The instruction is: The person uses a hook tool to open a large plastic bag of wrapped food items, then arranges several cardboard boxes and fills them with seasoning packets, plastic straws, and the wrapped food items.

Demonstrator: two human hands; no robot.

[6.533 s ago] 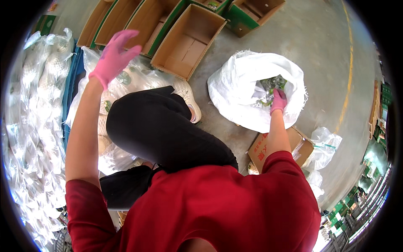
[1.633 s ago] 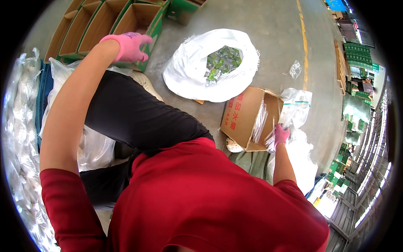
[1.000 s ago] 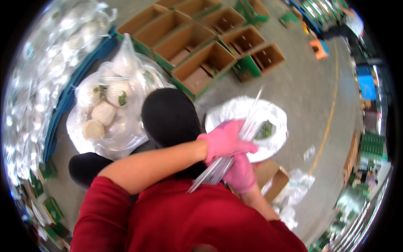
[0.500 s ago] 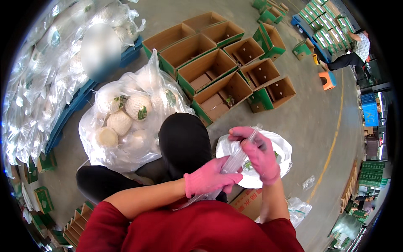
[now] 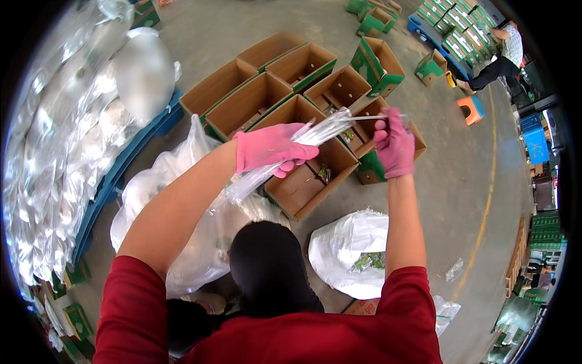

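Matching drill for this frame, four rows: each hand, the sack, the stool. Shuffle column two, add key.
1. Left hand
2. Right hand
3. White woven sack
4. Stool

A. Open-mouthed, green pieces inside
B. Pinching a single thin clear strip
C. Orange and blue
D. Gripping a bundle of clear plastic strips

Pairs: 1-D, 2-B, 3-A, 4-C
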